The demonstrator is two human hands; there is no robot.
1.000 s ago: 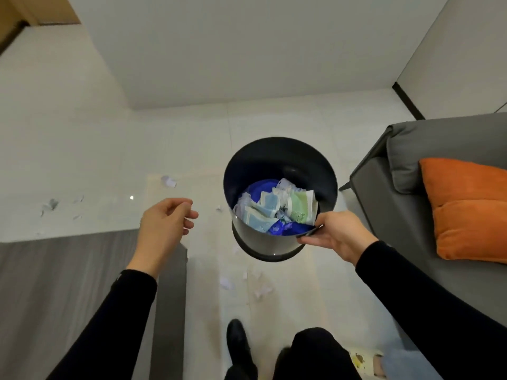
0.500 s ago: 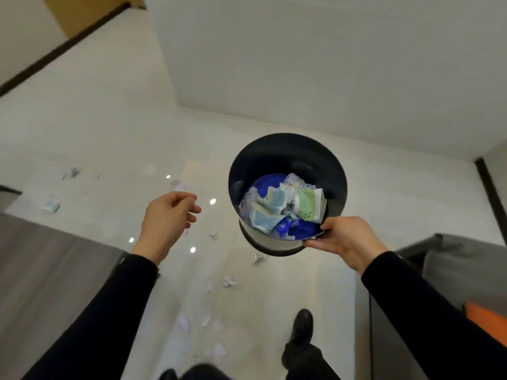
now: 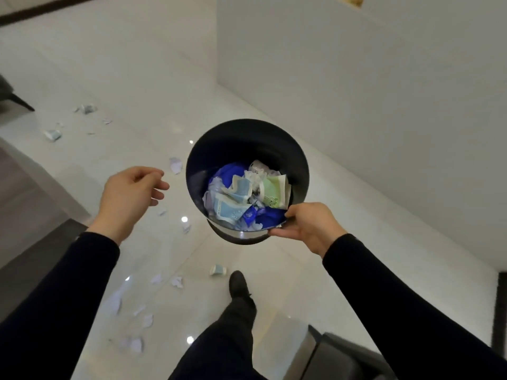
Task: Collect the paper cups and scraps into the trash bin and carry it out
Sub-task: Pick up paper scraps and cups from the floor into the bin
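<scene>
A black round trash bin point(image 3: 247, 144) hangs in the air ahead of me, holding crushed blue and green paper cups point(image 3: 247, 196) and scraps. My right hand point(image 3: 310, 229) grips the bin's near rim, thumb inside and fingers under the edge. To the left of the bin my left hand point(image 3: 131, 196) is held out with loosely curled fingers and holds nothing. White paper scraps point(image 3: 175, 165) lie on the glossy floor near the bin and further back at the left point(image 3: 86, 108). A crushed cup point(image 3: 218, 270) lies by my shoe point(image 3: 238, 282).
A white wall point(image 3: 370, 91) runs along the right. A grey table edge point(image 3: 35, 204) is at the left, a grey sofa corner point(image 3: 340, 355) at the bottom right. More scraps point(image 3: 131, 344) lie on the floor at lower left. A dark furniture leg point(image 3: 16, 101) stands far left.
The view has swung left, away from the sofa and orange cushion. I have stepped forward with the bin still held in my right hand. More scraps on the floor have come into sight.
</scene>
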